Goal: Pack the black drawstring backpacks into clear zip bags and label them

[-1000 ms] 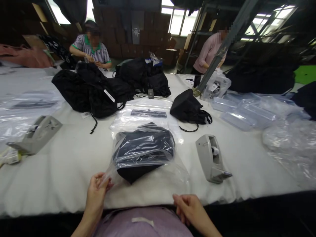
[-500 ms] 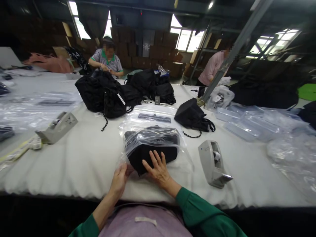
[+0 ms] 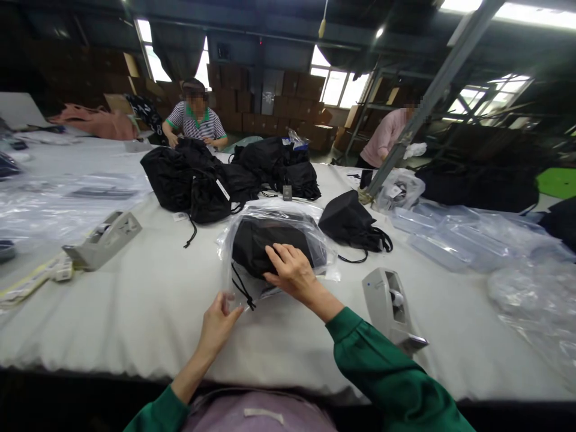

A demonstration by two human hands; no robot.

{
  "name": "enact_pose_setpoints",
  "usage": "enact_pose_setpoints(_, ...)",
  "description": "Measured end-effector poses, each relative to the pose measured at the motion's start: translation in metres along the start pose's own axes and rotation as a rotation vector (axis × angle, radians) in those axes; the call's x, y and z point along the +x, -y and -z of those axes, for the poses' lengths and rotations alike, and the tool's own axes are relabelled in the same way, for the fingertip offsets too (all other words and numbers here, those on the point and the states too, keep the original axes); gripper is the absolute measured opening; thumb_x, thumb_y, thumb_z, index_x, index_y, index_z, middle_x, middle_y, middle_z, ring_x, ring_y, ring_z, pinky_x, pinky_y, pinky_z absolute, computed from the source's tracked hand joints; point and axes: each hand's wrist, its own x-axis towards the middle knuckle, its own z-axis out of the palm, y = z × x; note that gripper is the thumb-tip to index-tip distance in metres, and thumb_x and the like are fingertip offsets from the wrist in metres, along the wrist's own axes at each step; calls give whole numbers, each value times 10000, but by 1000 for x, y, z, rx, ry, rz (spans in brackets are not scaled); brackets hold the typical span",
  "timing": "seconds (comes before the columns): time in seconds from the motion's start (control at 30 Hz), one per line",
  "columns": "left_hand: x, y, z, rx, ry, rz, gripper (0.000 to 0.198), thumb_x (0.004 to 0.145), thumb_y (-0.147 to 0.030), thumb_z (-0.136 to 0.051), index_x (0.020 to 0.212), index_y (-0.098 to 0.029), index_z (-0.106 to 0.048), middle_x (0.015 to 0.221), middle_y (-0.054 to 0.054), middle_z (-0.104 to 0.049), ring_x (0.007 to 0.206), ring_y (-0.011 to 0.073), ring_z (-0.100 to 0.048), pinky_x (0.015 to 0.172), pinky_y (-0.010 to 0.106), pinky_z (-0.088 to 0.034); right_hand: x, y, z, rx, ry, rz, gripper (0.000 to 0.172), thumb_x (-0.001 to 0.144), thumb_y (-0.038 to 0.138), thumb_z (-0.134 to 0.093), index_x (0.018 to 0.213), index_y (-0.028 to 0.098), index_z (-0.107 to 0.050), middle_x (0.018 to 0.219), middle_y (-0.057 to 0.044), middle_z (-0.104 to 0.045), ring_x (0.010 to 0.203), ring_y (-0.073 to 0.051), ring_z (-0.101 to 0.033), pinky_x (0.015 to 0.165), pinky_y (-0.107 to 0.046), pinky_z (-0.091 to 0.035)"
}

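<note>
A black drawstring bag (image 3: 252, 240) lies in front of me, mostly inside a clear plastic bag (image 3: 228, 264). Its black cord hangs out toward the plastic bag's near left corner. There, my left hand (image 3: 218, 321) pinches the plastic edge between thumb and fingers. My right hand (image 3: 292, 273) rests on the black bag's near side, fingers stretched out and pressing flat, its thumb partly hidden. Just beyond to the right sits another black drawstring bag (image 3: 344, 219), apart from both hands.
Tape dispensers stand on the left (image 3: 108, 240) and right (image 3: 391, 309). Black bags (image 3: 189, 183) are heaped at the back. Clear plastic bags (image 3: 454, 234) lie at right, more plastic (image 3: 90, 192) at left. A metal post (image 3: 427, 102) rises behind. Two people work across the white table (image 3: 171, 318).
The black bag has gone farther into the plastic, away from me, and its cord now shows. My right hand has moved forward with it. My left hand still grips the plastic edge.
</note>
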Motion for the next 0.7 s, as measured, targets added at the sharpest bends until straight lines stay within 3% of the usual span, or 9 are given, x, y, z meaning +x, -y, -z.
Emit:
enact_pose_setpoints(0.13,-12,19,11,166,62,0,177,656,-339,-674,739,-201,-600,562,-60,-449,566,168,-455,582,283,-345,22,0,10,5,57,-27,573,812,383,-709,1271,78,-553,1088,-155,-635,987,-295,-557,857,-394,-468)
enact_pose_setpoints(0.2,-19,23,20,206,73,3,214,672,-340,-664,820,-190,-627,659,-24,-527,608,186,-497,628,317,-404,30,3,13,2,86,-43,585,780,430,-738,1226,87,-576,1002,-134,-638,936,-288,-564,809,-374,-477)
enact_pose_setpoints(0.3,-29,14,34,289,-141,-149,493,734,-377,-667,1165,-165,-556,1001,85,-577,843,248,-570,811,416,-472,38,7,15,-16,132,-82,571,759,462,-752,1179,112,-589,941,-121,-622,890,-284,-573,735,-350,-475)
enact_pose_setpoints(0.37,-34,-1,37,345,-336,-378,562,784,-356,-666,1277,-176,-464,1127,131,-540,1008,283,-554,903,450,-460,40,9,16,-27,157,-112,554,773,459,-742,1182,125,-575,948,-122,-612,874,-279,-585,708,-335,-467)
enact_pose_setpoints(0.4,-34,-9,35,367,-354,-499,535,812,-327,-653,1289,-190,-452,1139,136,-542,1052,287,-546,925,448,-455,40,10,16,-30,171,-127,548,783,457,-733,1191,132,-565,966,-123,-607,859,-271,-594,689,-325,-463)
enact_pose_setpoints(0.43,-32,-16,31,389,-296,-593,501,835,-298,-635,1292,-203,-451,1147,136,-551,1080,283,-543,945,441,-447,40,11,16,-33,187,-141,547,793,456,-723,1203,136,-555,984,-125,-602,835,-262,-603,666,-314,-457)
enact_pose_setpoints(0.5,-22,-25,17,484,-31,-665,442,868,-277,-597,1287,-201,-478,1143,140,-579,1093,284,-551,956,435,-437,38,13,17,-45,220,-165,545,811,456,-701,1225,141,-538,1007,-125,-596,787,-246,-618,619,-298,-444)
enact_pose_setpoints(0.6,-4,-23,-13,712,360,-574,316,885,-220,-535,1193,-165,-580,1004,140,-647,958,293,-604,850,434,-455,32,15,17,-64,244,-173,560,815,456,-693,1247,142,-526,1014,-128,-597,791,-252,-629,609,-293,-440)
enact_pose_setpoints(0.7,-2,-11,-34,764,525,-576,228,844,-82,-484,935,-182,-669,819,95,-657,803,254,-611,770,398,-443,24,14,17,-73,249,-178,576,805,467,-694,1254,150,-522,1026,-128,-596,789,-252,-633,606,-294,-441)
